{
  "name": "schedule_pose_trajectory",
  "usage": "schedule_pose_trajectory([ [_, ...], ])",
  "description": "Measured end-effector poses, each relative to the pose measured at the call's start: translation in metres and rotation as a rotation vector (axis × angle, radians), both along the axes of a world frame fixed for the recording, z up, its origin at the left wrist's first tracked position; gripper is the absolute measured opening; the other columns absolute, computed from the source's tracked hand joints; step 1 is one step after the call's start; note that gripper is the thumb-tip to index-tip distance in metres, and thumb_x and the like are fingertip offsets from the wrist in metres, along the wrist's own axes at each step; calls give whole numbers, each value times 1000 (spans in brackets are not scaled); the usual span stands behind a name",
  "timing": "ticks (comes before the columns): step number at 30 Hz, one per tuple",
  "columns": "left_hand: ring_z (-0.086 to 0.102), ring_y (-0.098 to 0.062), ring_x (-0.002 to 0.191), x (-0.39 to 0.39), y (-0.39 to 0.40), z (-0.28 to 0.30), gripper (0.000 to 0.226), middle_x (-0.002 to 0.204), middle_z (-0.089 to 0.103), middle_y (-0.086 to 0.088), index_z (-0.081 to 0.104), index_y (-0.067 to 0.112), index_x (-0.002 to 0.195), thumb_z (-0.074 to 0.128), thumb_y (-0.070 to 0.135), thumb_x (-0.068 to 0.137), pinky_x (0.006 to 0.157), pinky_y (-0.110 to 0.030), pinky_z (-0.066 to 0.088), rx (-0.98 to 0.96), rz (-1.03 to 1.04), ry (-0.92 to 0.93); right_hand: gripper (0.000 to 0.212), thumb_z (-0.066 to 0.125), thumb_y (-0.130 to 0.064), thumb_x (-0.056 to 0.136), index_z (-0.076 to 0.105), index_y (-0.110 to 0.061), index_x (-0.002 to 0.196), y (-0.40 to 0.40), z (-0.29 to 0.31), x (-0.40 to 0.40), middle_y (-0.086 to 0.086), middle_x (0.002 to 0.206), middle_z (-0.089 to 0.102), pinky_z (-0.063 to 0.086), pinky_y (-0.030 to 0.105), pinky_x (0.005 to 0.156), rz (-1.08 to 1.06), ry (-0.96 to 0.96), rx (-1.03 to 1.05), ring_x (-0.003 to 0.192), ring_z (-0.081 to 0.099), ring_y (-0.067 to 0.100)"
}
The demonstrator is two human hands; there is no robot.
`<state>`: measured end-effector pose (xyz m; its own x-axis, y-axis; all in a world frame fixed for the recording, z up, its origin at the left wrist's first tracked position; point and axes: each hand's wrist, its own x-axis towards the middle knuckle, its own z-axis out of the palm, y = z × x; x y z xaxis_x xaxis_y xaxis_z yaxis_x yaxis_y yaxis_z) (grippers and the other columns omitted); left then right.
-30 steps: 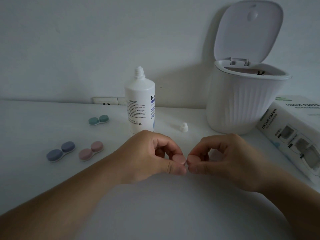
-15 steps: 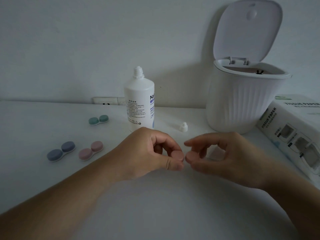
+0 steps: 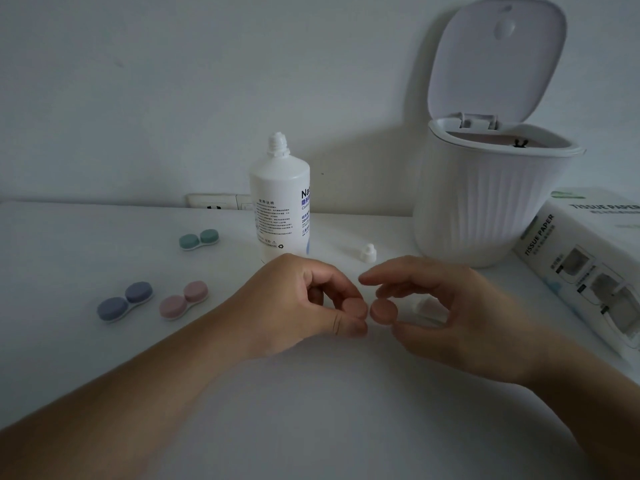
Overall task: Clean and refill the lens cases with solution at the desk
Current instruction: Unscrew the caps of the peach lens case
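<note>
Lens case [image 3: 369, 311], pink: probably light, stiff, smooth plastic; take by cap rims (small, may slip). Left hand [image 3: 298, 306] pinches one cap, right hand [image 3: 446, 306] loosely pinches the other.

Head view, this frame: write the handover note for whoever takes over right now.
Left hand: pinching one brownish-pink cap of the lens case at the desk's centre.
Right hand: fingers loosely around the other cap, not clearly gripping.
Elsewhere: green case, blue case and pink case lie closed to the left. Solution bottle stands uncapped behind the hands, its bottle cap on the desk. Bin is open; tissue box at right.
Done: bottle opened.
Left: whether any case is cleaned or refilled cannot be told.
</note>
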<state>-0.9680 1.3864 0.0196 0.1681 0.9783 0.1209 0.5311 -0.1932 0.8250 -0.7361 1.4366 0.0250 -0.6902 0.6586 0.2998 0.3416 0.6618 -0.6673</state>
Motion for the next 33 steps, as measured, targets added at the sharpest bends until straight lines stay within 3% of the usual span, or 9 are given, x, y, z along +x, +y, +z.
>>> schedule_pose_trajectory([
  [2, 39, -3, 54, -1, 0, -1, 21, 63, 64, 25, 77, 41, 84, 91, 36, 69, 50, -14, 35, 5, -14, -10, 35, 79, -34, 77, 67, -42, 109, 0, 0, -1, -19, 103, 66, 49, 15, 83, -16, -4, 74, 101, 64, 7],
  [6, 39, -4, 51, 0, 0, -1, 22, 56, 58, 25, 76, 43, 81, 92, 31, 71, 48, -13, 34, 9, -24, -1, 30, 72, -56, 71, 62, -53, 99, 0, 1, -5, -21, 95, 62, 45, 14, 72, -83, -95, 149, 91, 60, 8],
  [11, 39, -3, 51, 1, 1, -1, 23, 55, 58, 26, 76, 42, 82, 93, 31, 70, 48, -11, 33, 4, 3, 14, 40, 75, -33, 75, 67, -40, 114, 0, 1, 0, -27, 103, 64, 47, 15, 82, -30, -137, 158, 101, 62, 5],
  [15, 39, -3, 52, 2, 1, -2, 23, 58, 60, 27, 77, 41, 84, 92, 29, 71, 48, -12, 33, -4, -7, 8, 36, 70, -53, 76, 69, -37, 108, 1, 5, 0, -21, 92, 63, 50, 23, 75, -44, -128, 200, 92, 61, 6],
  [17, 38, -3, 51, 2, 1, -2, 24, 56, 59, 27, 76, 41, 85, 92, 28, 72, 48, -12, 32, -3, -16, 14, 24, 70, -50, 78, 71, -35, 97, 1, 4, -2, -16, 82, 62, 50, 28, 71, -54, -126, 230, 84, 59, 10],
  [19, 39, -2, 51, 2, 1, -2, 23, 54, 58, 26, 77, 42, 84, 92, 31, 71, 47, -13, 32, -5, -12, 19, 17, 72, -39, 80, 73, -34, 96, 0, 2, -2, -15, 82, 63, 49, 25, 72, -31, -113, 223, 85, 60, 12],
  [23, 39, -3, 51, 2, 1, -3, 23, 55, 58, 25, 76, 43, 83, 92, 34, 69, 48, -13, 32, -4, -3, 20, 41, 71, -39, 76, 68, -37, 117, 1, 3, 0, -21, 99, 62, 45, 13, 81, 12, -127, 189, 99, 59, 8],
  [27, 38, -3, 53, 2, 0, -3, 24, 56, 58, 26, 77, 42, 85, 92, 31, 71, 49, -15, 33, -11, -15, 18, 23, 70, -52, 77, 71, -39, 96, 2, 2, -1, -16, 88, 59, 46, 17, 72, -27, -133, 205, 90, 60, 9],
  [33, 38, -2, 49, 2, 1, -3, 25, 54, 57, 28, 76, 41, 86, 92, 30, 71, 47, -10, 30, -13, -30, 33, 14, 76, -26, 80, 71, -35, 90, 1, 0, -2, -13, 82, 63, 46, 15, 70, 9, -74, 212, 82, 63, 13],
])
